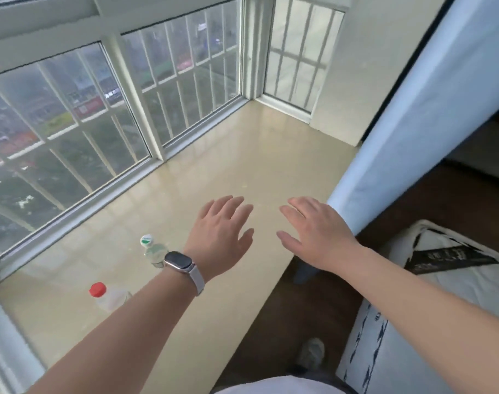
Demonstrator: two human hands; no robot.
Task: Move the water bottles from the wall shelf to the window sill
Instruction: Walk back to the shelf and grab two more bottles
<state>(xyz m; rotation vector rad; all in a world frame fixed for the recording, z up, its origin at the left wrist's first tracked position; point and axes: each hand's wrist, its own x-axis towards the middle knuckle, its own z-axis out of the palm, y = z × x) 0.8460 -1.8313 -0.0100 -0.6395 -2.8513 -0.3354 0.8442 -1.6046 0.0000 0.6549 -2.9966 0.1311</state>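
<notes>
A person's two bare hands hover palm-down over a wide beige window sill (214, 166), both empty with fingers spread. The left hand (222, 231), a band (183, 265) on its wrist, reaches out above the middle of the sill; the right hand (313, 231) is held beside it, apart from it, above the sill's inner edge. Two water bottles stand upright on the sill near the glass side, to the left of the left forearm: a green-cap bottle (151, 248), partly hidden behind the wrist, and a red-cap bottle (106, 297) nearer the camera, its lower body hidden by the forearm. The two bottles stand apart from each other and neither hand touches them. A barred window (72, 115) runs along the sill's far side and turns the corner at the right. A pale curtain (413, 123) hangs at the sill's right end. Below the sill's edge lie a dark wooden floor (285, 322) and the corner of a bed (441, 265) with white bedding.
</notes>
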